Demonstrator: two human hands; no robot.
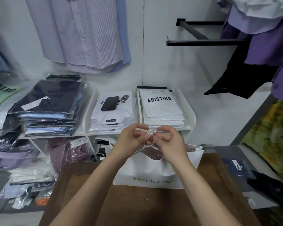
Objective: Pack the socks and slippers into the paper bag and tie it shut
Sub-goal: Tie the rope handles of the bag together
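Two hands met above the mouth of the white paper bag point(151, 174), which stood upright on the brown table point(137, 206) at the centre of view. The left hand point(131, 141) and right hand point(167, 143) each pinched the silvery cord handles point(151, 133) between thumb and fingertips, with a loose, half-formed knot held between them at about 12 o'clock from the bag. The cords ran down from the knot to the bag's rim, directly beneath both hands. Something dark showed through the opening — whether socks or slippers could not be told. The likely failure: the smooth twisted cord could slip from a pinch before the knot tightened, letting the loop fall open; a hard upward pull might also tip the light bag or tear the paper at the cord holes. Shelves of folded shirts point(162, 108) — unrelated — lay at 12 o'clock beyond.
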